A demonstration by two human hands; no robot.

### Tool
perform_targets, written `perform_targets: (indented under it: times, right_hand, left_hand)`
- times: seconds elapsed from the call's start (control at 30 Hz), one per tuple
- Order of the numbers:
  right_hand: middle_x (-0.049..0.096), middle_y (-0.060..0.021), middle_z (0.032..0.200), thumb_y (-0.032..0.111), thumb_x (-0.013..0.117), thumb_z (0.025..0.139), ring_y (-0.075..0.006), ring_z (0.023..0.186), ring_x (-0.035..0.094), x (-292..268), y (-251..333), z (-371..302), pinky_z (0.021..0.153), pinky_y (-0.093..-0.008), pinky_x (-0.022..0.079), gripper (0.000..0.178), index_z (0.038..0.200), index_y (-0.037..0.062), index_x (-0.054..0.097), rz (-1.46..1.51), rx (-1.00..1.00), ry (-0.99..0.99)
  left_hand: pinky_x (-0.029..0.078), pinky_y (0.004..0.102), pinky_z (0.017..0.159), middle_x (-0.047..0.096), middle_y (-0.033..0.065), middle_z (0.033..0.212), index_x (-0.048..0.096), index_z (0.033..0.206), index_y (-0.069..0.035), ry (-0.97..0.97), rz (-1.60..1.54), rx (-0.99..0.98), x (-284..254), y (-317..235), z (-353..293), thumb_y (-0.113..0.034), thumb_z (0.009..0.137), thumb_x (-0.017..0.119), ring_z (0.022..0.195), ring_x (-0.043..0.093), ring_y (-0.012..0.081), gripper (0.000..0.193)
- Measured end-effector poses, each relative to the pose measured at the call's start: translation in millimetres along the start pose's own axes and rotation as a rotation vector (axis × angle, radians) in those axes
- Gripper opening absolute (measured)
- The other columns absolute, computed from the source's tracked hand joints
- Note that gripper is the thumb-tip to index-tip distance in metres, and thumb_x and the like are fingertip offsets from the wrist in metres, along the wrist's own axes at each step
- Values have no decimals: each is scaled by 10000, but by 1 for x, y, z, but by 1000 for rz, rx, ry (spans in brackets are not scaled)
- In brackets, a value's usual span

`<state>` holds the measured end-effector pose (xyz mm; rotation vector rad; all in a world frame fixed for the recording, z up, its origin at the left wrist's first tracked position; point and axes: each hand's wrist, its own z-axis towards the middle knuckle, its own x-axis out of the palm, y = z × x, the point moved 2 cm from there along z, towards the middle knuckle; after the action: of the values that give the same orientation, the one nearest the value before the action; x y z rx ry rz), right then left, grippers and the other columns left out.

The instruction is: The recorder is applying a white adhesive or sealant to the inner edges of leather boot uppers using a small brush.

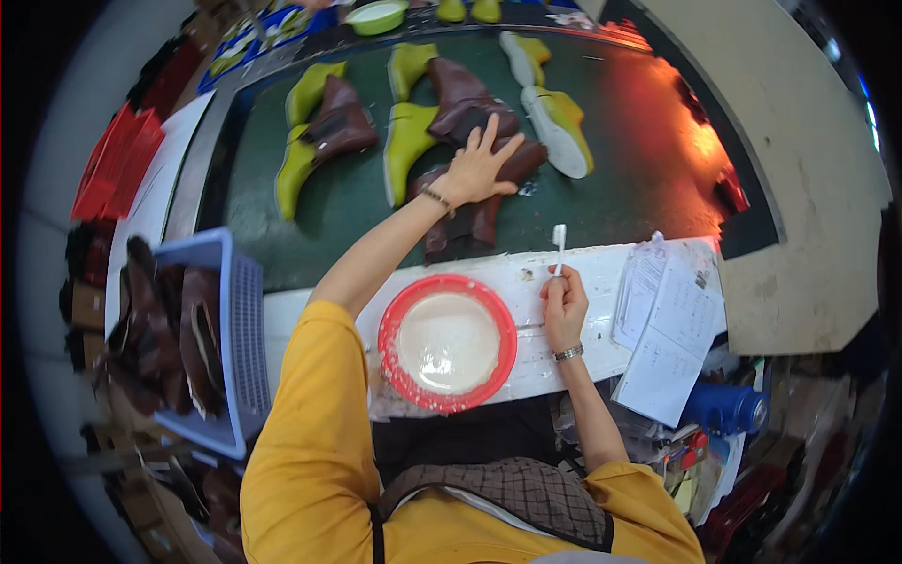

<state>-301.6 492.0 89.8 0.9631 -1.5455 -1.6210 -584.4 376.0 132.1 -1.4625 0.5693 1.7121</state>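
Observation:
My left hand (477, 173) reaches forward with fingers spread, over a dark brown leather boot upper (528, 162) on the green belt (348, 230). Another brown upper (463, 235) lies just nearer, below my wrist, and a third brown upper (460, 86) lies beyond the fingers. In my right hand (565, 310), closed near the front ledge, is a white toothbrush (560, 238) with its bristle end pointing up and away. Between my arms stands a red bowl (386, 346) of milky white liquid (446, 340), its rim spattered white.
Yellow-green boot-shaped pieces (410, 150) lie left of my hand, beside a brown upper (343, 122). White-soled yellow pieces (561, 132) lie to the right. A blue basket (246, 329) holds brown uppers at left. Papers (669, 338) and a blue bottle (728, 407) are at right.

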Motion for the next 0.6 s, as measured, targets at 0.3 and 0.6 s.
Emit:
perform_targets:
  times: [0.3,0.6]
  right_hand:
    - [535,35,738,158,515,1062,-19,537,389,-15,-16,1,448,-202,293,213,1187,33,633,-1,-45,-70]
    - [496,35,760,255,527,1081,-27,491,339,-12,-10,7,407,-214,238,299,1250,35,639,-60,-98,-43]
  left_hand:
    - [306,523,1206,299,321,1617,457,1516,-6,-569,-55,-518,-98,9,-222,-400,977,663,1480,310,496,699]
    - [341,585,1176,567,216,1449,732,1184,-57,-357,58,-754,-171,-107,-452,-383,934,694,1398,462,414,413]
